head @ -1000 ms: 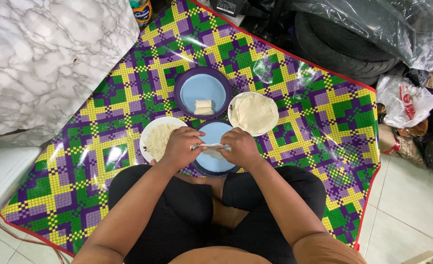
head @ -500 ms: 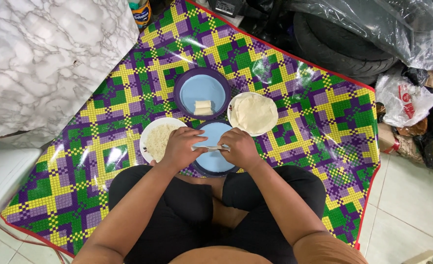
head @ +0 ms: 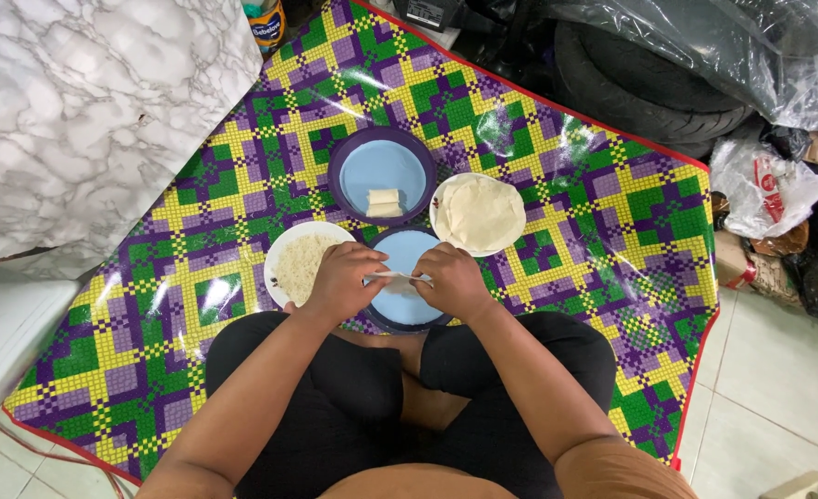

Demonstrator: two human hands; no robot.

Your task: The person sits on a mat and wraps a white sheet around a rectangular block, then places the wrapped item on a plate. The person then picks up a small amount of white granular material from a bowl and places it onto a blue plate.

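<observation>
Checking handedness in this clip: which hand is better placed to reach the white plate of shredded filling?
Probably the left hand. It sits right beside the white plate of shredded filling, nearly over its rim. The right hand is across the blue plate; both pinch a thin white roll.

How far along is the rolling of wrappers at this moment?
Done: two finished pale rolls lie on the far blue plate. In hand: the left hand and right hand hold a thin white piece between them over the near blue plate. Left: a stack of round wrappers and a plate of white shredded filling remain.
</observation>
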